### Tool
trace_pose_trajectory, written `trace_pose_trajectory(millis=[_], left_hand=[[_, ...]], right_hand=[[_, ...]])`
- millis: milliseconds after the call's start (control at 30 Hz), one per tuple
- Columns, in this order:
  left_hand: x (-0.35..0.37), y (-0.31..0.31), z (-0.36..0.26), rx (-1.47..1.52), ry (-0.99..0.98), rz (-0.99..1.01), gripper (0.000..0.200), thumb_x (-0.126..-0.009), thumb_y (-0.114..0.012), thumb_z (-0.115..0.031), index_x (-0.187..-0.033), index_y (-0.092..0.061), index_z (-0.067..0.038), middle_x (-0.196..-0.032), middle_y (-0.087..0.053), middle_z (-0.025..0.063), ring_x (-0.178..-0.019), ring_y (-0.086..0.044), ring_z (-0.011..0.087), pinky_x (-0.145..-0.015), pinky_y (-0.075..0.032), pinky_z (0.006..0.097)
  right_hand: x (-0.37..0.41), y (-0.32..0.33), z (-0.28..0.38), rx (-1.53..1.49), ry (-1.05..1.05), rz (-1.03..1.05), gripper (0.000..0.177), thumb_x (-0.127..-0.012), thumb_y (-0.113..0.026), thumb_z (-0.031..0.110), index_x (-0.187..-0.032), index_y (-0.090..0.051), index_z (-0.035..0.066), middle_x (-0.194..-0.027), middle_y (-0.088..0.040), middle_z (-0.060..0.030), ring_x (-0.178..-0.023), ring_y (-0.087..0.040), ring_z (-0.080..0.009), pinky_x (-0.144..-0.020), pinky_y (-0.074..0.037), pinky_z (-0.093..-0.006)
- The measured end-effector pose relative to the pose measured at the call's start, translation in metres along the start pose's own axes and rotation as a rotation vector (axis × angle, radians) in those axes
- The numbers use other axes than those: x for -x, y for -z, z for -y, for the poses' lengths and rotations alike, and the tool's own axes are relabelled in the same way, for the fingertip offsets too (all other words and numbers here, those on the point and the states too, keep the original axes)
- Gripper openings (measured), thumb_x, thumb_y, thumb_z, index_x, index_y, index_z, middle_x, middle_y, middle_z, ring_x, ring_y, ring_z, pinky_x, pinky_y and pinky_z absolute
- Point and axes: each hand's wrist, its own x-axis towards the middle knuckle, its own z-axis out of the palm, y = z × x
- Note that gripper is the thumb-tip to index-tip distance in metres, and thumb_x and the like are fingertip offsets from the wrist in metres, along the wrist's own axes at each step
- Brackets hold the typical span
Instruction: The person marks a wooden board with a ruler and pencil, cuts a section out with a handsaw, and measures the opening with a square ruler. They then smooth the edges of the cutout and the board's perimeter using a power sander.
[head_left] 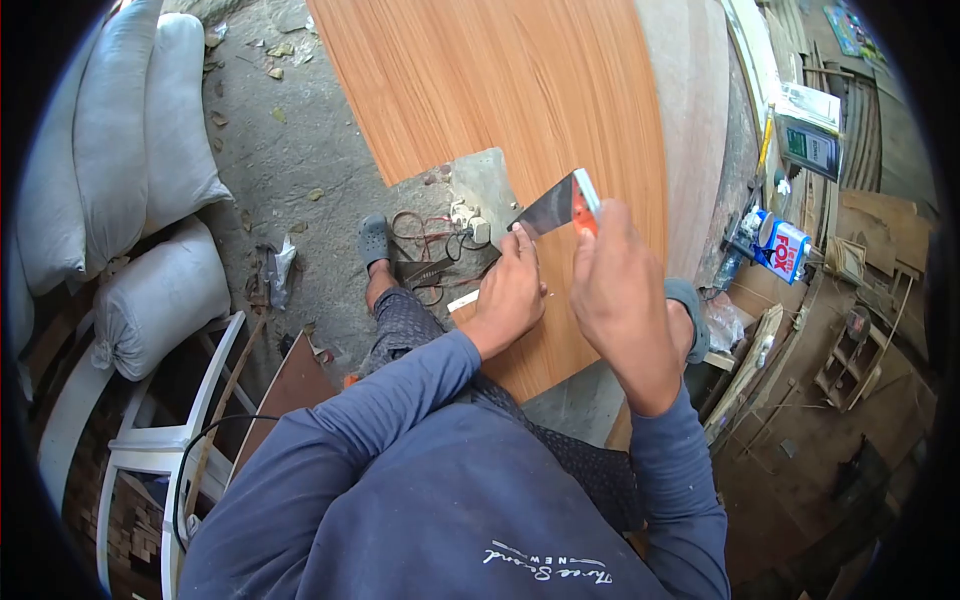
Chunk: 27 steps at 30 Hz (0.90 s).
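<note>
A wood-grain board (520, 80) lies in front of me, with a rectangular notch cut into its left edge. My right hand (620, 290) grips a tool with an orange and white handle and a wide dark blade (552, 208), held over the board. The blade points left, its tip close to the fingers of my left hand. My left hand (508, 300) rests at the notch's edge, its fingers together and pointing forward; whether something is pinched under them is hidden. A small white strip (463, 302) lies beside it.
A white socket with cables (478, 230) sits in the notch area. Stuffed white sacks (165, 300) and a white frame (150, 450) are at left. At right are a blue and white can (783, 248), a green tin (808, 150) and wood scraps.
</note>
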Motion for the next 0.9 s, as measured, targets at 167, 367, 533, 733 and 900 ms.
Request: trace_pose_trajectory(millis=[167,367,533,733,900], left_hand=[[-0.007,0.001,-0.002,0.019,0.033,0.05,0.095,-0.081,-0.079,-0.007,-0.153,-0.024,0.022,-0.131,-0.046,0.035,-0.1,-0.068,0.0498,-0.085,-0.06,0.0511],[-0.041,-0.027,0.027,0.106,-0.094,-0.018,0.096,-0.078,-0.078,-0.007,-0.153,-0.025,0.022,-0.131,-0.049,0.0351,-0.105,-0.066,0.0521,-0.093,-0.059,0.0506],[-0.035,-0.001,-0.007,0.057,0.018,-0.063,0.103,-0.074,-0.082,-0.002,-0.154,-0.022,0.021,-0.139,-0.04,0.0374,-0.117,-0.06,0.0568,-0.1,-0.056,0.0499],[-0.036,0.0,-0.019,0.12,0.031,-0.162,0.106,-0.083,-0.085,-0.014,-0.157,-0.016,0.018,-0.144,-0.035,0.0369,-0.118,-0.06,0.0573,-0.099,-0.055,0.0511],[-0.038,-0.003,-0.015,0.165,0.101,-0.09,0.097,-0.088,-0.079,-0.021,-0.157,-0.021,0.015,-0.144,-0.038,0.0353,-0.117,-0.061,0.057,-0.099,-0.055,0.0527]], right_hand=[[-0.032,-0.003,0.0,-0.069,0.134,-0.072,0.014,-0.099,-0.057,0.008,-0.101,-0.051,-0.004,-0.085,-0.063,-0.0345,-0.083,-0.063,-0.0565,-0.07,-0.048,-0.0622],[-0.064,-0.016,-0.007,-0.082,0.108,-0.025,0.015,-0.099,-0.056,0.009,-0.099,-0.051,-0.005,-0.085,-0.063,-0.0343,-0.084,-0.063,-0.0564,-0.071,-0.049,-0.0614],[-0.035,0.003,-0.019,-0.111,0.074,-0.102,0.016,-0.101,-0.056,0.01,-0.107,-0.051,-0.003,-0.089,-0.065,-0.034,-0.086,-0.064,-0.0558,-0.071,-0.048,-0.0614],[-0.043,0.015,-0.015,-0.096,0.044,-0.124,0.017,-0.102,-0.057,0.01,-0.111,-0.053,-0.003,-0.089,-0.065,-0.033,-0.086,-0.065,-0.0552,-0.07,-0.047,-0.0615],[-0.072,0.002,-0.014,-0.14,0.208,-0.13,0.015,-0.097,-0.059,0.007,-0.103,-0.055,-0.006,-0.084,-0.065,-0.0334,-0.083,-0.065,-0.0554,-0.07,-0.05,-0.0603]])
